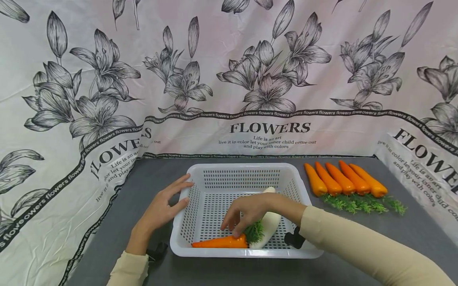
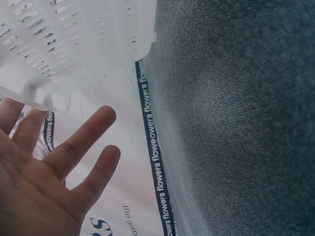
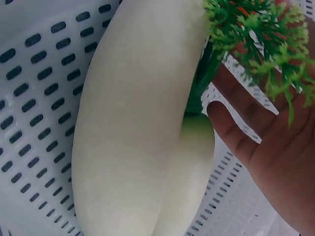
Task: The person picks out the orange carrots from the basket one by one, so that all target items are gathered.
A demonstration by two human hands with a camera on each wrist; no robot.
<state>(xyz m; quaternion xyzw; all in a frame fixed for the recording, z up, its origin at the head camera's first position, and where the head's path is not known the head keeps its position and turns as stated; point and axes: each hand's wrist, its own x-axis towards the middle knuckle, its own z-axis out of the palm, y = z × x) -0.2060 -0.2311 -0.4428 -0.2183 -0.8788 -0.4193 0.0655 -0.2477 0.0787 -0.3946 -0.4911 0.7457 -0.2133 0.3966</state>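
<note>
A white slotted plastic basket (image 1: 247, 253) stands on the grey table. My left hand (image 1: 162, 206) rests at its left rim, fingers straight and spread; in the left wrist view, the lower fingers of the left hand (image 2: 44, 182) stay off the basket. Inside, an orange carrot (image 1: 220, 242) with leafy green tops (image 1: 255, 232) lies along the front wall. Over it hovers my right hand (image 1: 248, 212), fingers loosely bent, thumb tip overlapping the carrot's thick end. Beside the greens lie two white radishes (image 3: 133, 118), one partly under the other; the right forearm hides part of them.
Several orange carrots (image 1: 334, 180) lie side by side right of the basket, green tops (image 1: 361, 203) toward me. A white flower-printed cloth (image 1: 200, 137) hangs behind the table (image 1: 143, 178) and along both sides.
</note>
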